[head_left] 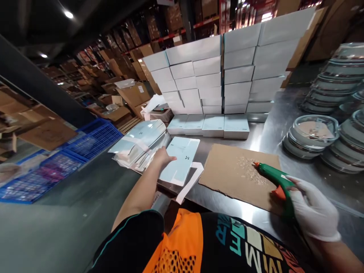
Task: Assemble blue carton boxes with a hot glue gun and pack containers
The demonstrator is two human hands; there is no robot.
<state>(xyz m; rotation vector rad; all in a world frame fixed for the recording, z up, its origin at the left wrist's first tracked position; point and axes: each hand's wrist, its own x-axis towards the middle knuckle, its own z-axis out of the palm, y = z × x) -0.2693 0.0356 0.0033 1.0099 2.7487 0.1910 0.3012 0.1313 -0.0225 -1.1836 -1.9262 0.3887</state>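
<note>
Cardboard, light and bendy: my left hand (162,156) lies flat on the unfolded carton blank (182,159); lift by an edge. Gloved right hand (311,212) grips the glue gun (277,182).

Boxes, bowls and crates around the steel worktop (264,132)

Stacked pale boxes (222,72) stand at the back, glass bowls (335,125) sit stacked at the right, and blue crates (68,155) lie left among cardboard cartons (127,94).
</note>
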